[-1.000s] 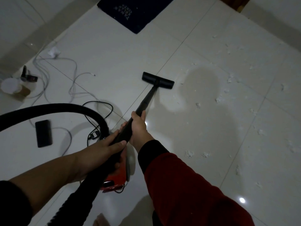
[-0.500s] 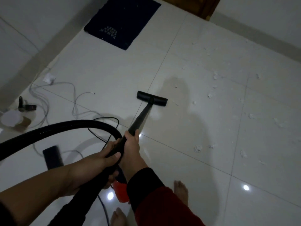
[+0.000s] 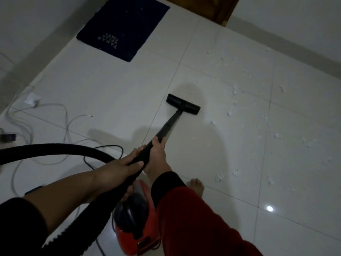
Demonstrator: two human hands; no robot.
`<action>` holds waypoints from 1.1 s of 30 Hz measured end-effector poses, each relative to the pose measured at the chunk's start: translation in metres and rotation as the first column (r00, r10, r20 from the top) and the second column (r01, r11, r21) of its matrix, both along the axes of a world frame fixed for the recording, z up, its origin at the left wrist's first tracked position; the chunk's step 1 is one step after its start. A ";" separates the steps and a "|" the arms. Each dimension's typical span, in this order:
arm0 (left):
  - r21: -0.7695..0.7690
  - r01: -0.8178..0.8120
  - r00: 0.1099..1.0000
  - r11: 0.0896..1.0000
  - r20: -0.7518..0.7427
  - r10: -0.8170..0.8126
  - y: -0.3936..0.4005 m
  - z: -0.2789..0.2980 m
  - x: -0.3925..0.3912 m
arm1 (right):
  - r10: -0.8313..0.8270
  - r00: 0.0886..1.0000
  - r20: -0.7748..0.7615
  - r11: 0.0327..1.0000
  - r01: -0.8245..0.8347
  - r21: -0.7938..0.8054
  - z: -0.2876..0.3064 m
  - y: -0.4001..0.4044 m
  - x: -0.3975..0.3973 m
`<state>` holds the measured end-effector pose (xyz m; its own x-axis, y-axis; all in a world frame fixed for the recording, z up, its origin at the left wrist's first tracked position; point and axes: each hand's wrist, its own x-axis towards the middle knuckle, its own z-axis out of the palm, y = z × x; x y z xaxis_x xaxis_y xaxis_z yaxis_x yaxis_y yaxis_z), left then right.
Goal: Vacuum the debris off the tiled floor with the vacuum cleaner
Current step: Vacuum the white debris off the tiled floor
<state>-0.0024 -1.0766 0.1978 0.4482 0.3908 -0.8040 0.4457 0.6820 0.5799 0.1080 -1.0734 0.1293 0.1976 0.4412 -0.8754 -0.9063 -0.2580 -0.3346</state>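
right hand (image 3: pixel 156 154): wrapped round the black wand (image 3: pixel 166 129), forward grip, fingers curled under the tube, thumb side up
left hand (image 3: pixel 118 170): just behind the right hand, gripping the same tube where it meets the ribbed hose (image 3: pixel 77 226); thumb lies along the top
hose run: from the left hand it loops away to that hand's left and also drops back toward the person's body
vacuum body (image 3: pixel 136 226): red and black canister, directly under both wrists, on the floor beside a bare foot (image 3: pixel 195 187)
floor head (image 3: pixel 183 104): at the wand's far end, ahead of the right hand, flat on the tiled floor (image 3: pixel 114 93)
debris (image 3: pixel 234 91): white scraps scattered ahead and to the right of the right hand; nearest bits lie just right of the floor head, more near the foot; none under the head now
step: mid-sweep, head on a bare patch of tile, most of the mess not yet collected
next move: likely swing the wand rightward, keep the head flat, and pass it over the nearest scraps
left of the left hand: white cables (image 3: pixel 24 115), thin black cord (image 3: pixel 103 146); keep the head away from them
far ahead: dark blue mat (image 3: pixel 121 28) by the wall
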 end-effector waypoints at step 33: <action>0.148 0.201 0.976 0.968 -0.110 -0.186 0.325 -0.019 0.285 | 0.117 0.991 0.058 0.989 -0.122 0.088 -0.041 0.329 0.283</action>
